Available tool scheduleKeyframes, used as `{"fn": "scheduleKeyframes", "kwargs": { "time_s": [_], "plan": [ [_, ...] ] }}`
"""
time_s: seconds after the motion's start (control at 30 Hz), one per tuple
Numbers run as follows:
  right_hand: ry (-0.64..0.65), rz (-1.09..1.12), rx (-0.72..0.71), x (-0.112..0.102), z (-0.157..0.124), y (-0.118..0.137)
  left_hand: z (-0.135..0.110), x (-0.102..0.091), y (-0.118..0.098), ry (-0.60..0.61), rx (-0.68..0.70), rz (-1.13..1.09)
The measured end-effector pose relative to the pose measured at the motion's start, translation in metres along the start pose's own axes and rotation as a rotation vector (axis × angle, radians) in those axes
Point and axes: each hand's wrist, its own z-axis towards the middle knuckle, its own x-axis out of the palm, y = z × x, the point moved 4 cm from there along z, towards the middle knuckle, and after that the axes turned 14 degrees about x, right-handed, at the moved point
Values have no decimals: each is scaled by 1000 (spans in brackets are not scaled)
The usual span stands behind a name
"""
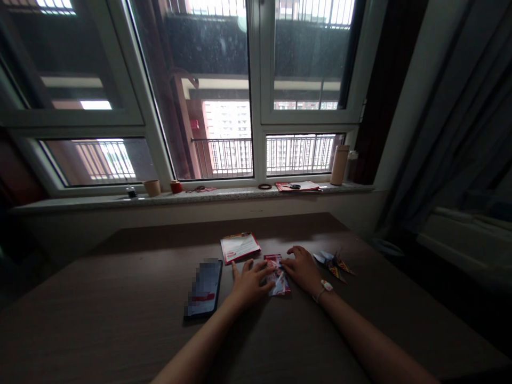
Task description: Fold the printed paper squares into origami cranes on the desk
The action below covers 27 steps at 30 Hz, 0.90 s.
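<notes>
A small red and white printed paper point(275, 273) lies flat on the table between my two hands, with creases or glossy patches on it. My left hand point(251, 284) rests with spread fingers, its fingertips on the paper's left side. From the right, my right hand point(304, 269) touches the paper's edge with its fingers apart, and a bracelet point(326, 286) circles that wrist. Pointed pieces of folded printed paper point(333, 262) lie just beyond the right hand. Past the left hand is a stack of printed sheets point(240, 248) with a red border.
A phone point(205, 290) lies on the brown table point(120, 298) left of my left hand. Along the windowsill point(232, 194) stand a tan bottle point(340, 165), a paper cup point(152, 187), a small red container point(176, 186) and some red-edged papers point(308, 186). A curtain hangs at the right.
</notes>
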Motion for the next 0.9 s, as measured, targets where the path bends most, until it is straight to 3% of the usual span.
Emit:
{"fn": "scheduleKeyframes", "kwargs": {
  "time_s": [0.4, 0.9],
  "plan": [
    [23, -66, 169, 4, 6, -4, 1, 0, 1, 23, -10, -12],
    [24, -77, 229, 8, 10, -7, 1, -1, 0, 13, -15, -25]
  ]
}}
